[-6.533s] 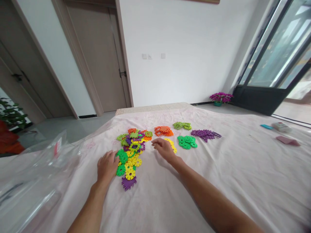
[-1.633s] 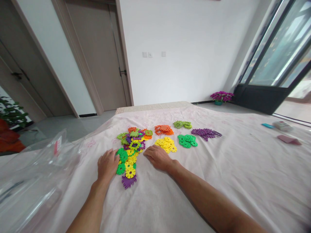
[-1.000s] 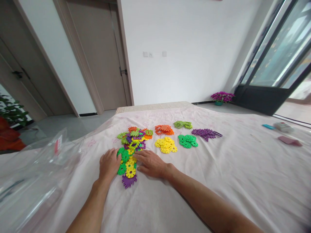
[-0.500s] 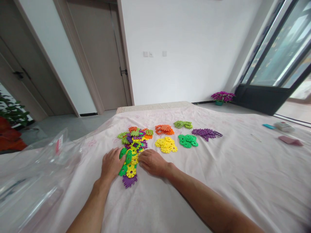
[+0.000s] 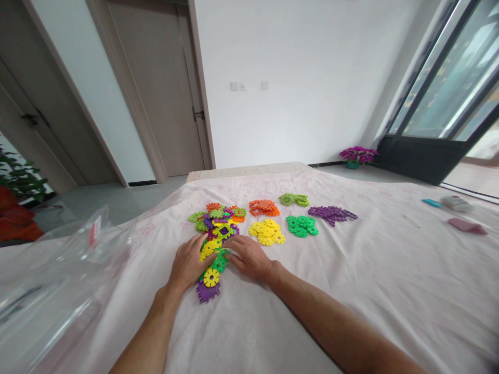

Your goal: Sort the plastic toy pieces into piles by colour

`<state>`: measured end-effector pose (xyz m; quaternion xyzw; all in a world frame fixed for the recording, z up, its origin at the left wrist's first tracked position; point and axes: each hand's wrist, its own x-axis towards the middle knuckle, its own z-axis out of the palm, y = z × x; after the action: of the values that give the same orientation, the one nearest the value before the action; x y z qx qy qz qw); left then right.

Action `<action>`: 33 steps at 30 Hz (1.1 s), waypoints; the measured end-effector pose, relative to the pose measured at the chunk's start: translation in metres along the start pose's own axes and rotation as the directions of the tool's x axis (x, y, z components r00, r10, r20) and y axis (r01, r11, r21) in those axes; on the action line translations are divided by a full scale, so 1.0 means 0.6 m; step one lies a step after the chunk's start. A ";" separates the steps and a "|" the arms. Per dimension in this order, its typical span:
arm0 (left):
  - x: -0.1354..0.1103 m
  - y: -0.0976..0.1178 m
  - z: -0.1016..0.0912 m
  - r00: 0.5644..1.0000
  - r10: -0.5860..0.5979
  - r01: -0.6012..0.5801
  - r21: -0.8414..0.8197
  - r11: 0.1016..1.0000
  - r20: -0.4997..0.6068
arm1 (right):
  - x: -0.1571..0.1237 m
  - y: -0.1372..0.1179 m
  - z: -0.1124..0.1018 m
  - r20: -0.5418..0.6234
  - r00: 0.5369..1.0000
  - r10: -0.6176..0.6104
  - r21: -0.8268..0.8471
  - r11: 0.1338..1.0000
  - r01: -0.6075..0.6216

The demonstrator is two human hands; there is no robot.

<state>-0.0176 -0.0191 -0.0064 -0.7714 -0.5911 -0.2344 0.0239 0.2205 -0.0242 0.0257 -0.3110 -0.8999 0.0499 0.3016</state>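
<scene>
My left hand (image 5: 192, 259) rests against the left side of a mixed heap of plastic snowflake building discs, its fingers and thumb apart. On the heap's right side is my right hand (image 5: 249, 257), fingers forward, the thumb beside a green disc (image 5: 220, 262). Between the hands lie yellow discs (image 5: 209, 249) and green ones, partly covered by my fingers. Nearer to me are a yellow disc (image 5: 211, 277) and a purple square piece (image 5: 208, 292). Purple, orange and light green pieces (image 5: 217, 213) make up the heap's far part.
Sorted piles lie to the right: orange (image 5: 264, 208), yellow (image 5: 267, 232), green (image 5: 302, 226), light green (image 5: 294, 199) and purple (image 5: 332, 214). A clear plastic bag (image 5: 58, 280) is at the left of the pink-white cloth (image 5: 351, 301). Small items, including a pink one (image 5: 467, 225), lie far right.
My left hand has moved right and slightly forward over the heap. Green discs that were beside it have shifted, and a green disc now shows near my right thumb. My right hand's fingers have spread.
</scene>
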 end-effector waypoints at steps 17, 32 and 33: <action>0.004 -0.016 0.010 0.999 -0.001 -0.002 -0.083 0.997 -0.046 | 0.001 -0.008 0.004 0.160 0.986 -0.044 -0.025 0.998 0.049; 0.004 -0.009 0.001 1.000 -0.015 0.013 -0.083 0.996 -0.020 | 0.004 -0.005 0.001 0.178 0.983 -0.045 -0.028 0.998 0.050; 0.004 -0.009 0.002 1.000 -0.015 0.014 -0.079 0.997 -0.017 | 0.004 -0.005 0.001 0.178 0.983 -0.042 -0.029 0.998 0.048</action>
<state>-0.0218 -0.0149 -0.0075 -0.7654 -0.5867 -0.2645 -0.0030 0.2172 -0.0250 0.0272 -0.2897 -0.9308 0.0557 0.2159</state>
